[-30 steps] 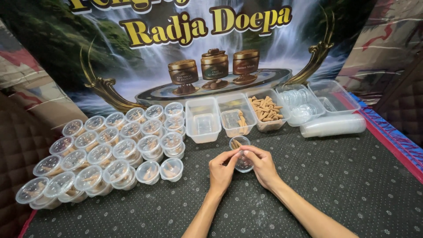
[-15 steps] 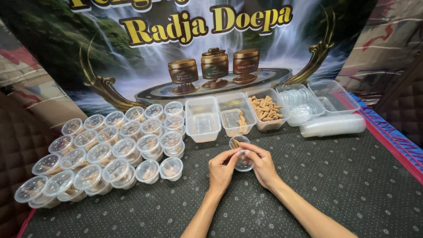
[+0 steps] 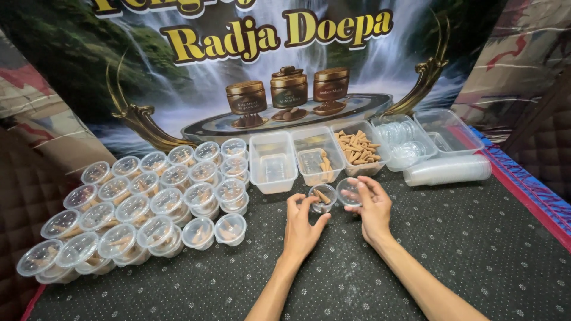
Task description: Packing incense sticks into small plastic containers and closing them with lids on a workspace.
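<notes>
Moved apart since before: left hand [image 3: 301,229] gripping small cup [image 3: 322,198], right hand [image 3: 373,211] pinching clear lid [image 3: 349,191] just right.

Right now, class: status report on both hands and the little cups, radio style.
Left hand grips small clear cup holding brown incense cones. Right hand holds round clear lid beside it, cup not capped. Lidded cups stacked left; nothing between lid and cup.

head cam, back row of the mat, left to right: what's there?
Lidded cups → empty tub → tub with a few cones → tub full of cones → tub of lids → empty tray.
</notes>
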